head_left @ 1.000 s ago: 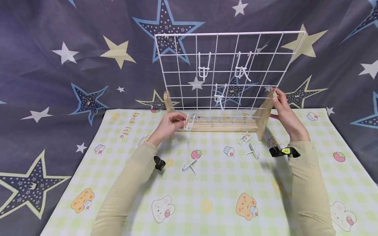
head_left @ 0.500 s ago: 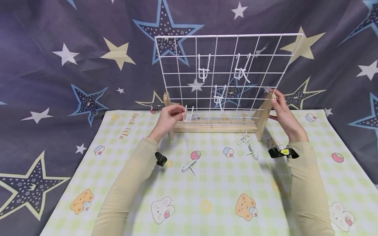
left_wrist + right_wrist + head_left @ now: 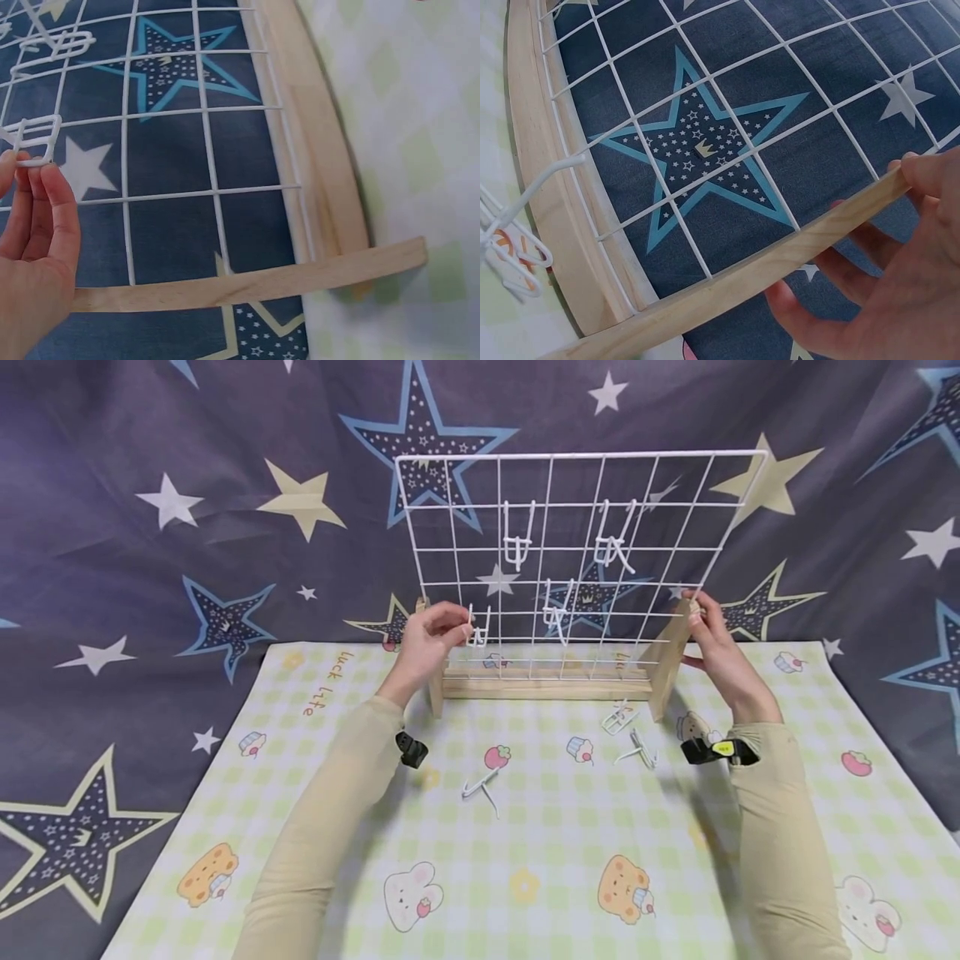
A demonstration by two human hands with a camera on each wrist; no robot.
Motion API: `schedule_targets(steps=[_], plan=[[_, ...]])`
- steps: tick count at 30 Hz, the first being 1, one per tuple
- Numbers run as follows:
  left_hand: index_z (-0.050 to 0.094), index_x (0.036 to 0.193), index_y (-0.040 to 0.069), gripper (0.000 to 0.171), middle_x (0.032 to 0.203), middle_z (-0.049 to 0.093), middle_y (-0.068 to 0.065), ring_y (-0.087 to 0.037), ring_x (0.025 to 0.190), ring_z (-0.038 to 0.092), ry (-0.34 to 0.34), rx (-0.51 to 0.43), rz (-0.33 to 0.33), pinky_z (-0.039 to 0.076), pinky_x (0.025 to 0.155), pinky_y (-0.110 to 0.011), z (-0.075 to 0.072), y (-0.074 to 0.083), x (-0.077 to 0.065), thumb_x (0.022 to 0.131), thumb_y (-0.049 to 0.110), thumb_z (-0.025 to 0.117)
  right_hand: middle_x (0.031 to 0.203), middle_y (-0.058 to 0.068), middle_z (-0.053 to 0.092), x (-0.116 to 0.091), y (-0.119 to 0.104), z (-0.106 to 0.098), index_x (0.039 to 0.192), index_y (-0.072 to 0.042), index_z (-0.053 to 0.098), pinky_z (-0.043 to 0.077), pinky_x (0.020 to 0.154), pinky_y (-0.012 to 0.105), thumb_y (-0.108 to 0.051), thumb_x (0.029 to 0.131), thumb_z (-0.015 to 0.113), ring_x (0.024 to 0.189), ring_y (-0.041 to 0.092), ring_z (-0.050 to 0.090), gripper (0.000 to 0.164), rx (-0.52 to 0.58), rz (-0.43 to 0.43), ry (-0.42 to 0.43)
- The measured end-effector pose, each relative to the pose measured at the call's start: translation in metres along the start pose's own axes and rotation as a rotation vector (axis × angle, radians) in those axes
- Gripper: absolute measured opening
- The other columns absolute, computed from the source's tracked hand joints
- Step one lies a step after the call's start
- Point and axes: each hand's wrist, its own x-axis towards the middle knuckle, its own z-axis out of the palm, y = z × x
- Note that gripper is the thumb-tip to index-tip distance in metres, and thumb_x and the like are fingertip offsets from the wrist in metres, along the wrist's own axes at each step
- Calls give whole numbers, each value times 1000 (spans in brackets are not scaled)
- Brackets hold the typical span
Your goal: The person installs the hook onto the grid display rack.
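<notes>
My left hand (image 3: pixel 422 650) pinches a white wire hook (image 3: pixel 480 641) between thumb and fingertips, in front of the lower left part of a white wire grid (image 3: pixel 585 456). In the left wrist view that hook (image 3: pixel 54 139) overlaps the grid wires. The grid stands upright in a wooden stand (image 3: pixel 547 687). My right hand (image 3: pixel 725 658) grips the top of the stand's right side piece; the right wrist view shows thumb and fingers around this wooden strip (image 3: pixel 817 232). Three hooks hang on the grid: upper left (image 3: pixel 517 540), upper right (image 3: pixel 611 540) and lower middle (image 3: pixel 555 610).
Three loose hooks lie on the checked tablecloth (image 3: pixel 525 835): one at the front left (image 3: pixel 482 787), two near the stand's right foot, a flat-lying hook (image 3: pixel 618 718) and another hook (image 3: pixel 640 748). Behind the grid hangs a dark star-patterned cloth (image 3: pixel 247 468).
My left hand has raised the hook from near the stand's bottom bar to higher up along the grid's left side. My right hand stays on the stand.
</notes>
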Motion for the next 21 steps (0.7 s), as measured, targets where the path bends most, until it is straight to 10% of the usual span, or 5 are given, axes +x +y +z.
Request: schedule_targets(steps=[21], plan=[[65,98,-14,15,77,69,-2,-11,63,62,189,-86,78,57,66,-26,16,23,24,84,-10,69,153,18,10,-1,-2,-1,151,-32,17,24,104,60,-41,104,33,135,26,22,51,1,9,-16]])
